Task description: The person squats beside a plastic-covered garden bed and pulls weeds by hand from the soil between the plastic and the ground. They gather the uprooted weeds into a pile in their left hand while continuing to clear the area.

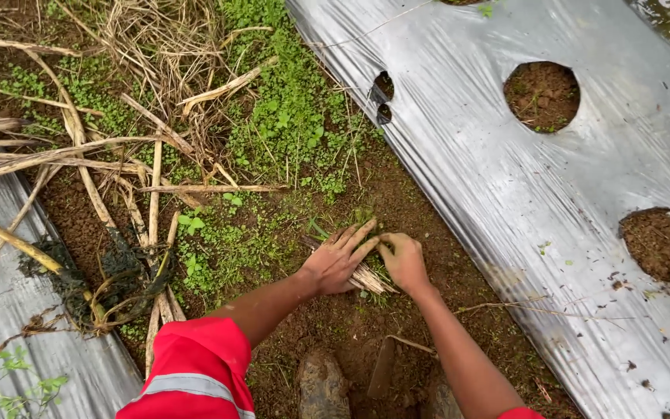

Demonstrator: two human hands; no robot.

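- Head view: the left hand (338, 260) lies on the bare brown soil (428, 240) of the furrow, fingers spread and laid flat over a small clump of grass and weeds (354, 225); its palm presses down on the plant's base
- The right hand (403, 260) sits just beside the left, fingers curled in and pinching the same clump low down; a pale bundle of dry stalks (367, 278) shows between the two hands, touching both
- The clump stands in the middle of the furrow, near the left edge of the silver plastic mulch sheet (467, 155), but apart from it
- The sheet runs from the top centre to the bottom right, shiny and wrinkled; two round planting holes (542, 95) (662, 242) are cut in it and show dark soil; two smaller openings (383, 97) sit near its left edge
- A second silver sheet (9, 310) covers the lower left corner
- Dry cane-like stalks (79, 155) lie crossed over the ground at upper left; low green weeds (288, 116) grow thick at top centre
- A red sleeve with a grey reflective band (191, 372) covers the left upper arm; the forearms are bare
- Two muddy boots (323, 384) stand on the soil at the bottom edge, below the hands; no packages, labels or signs can be made out
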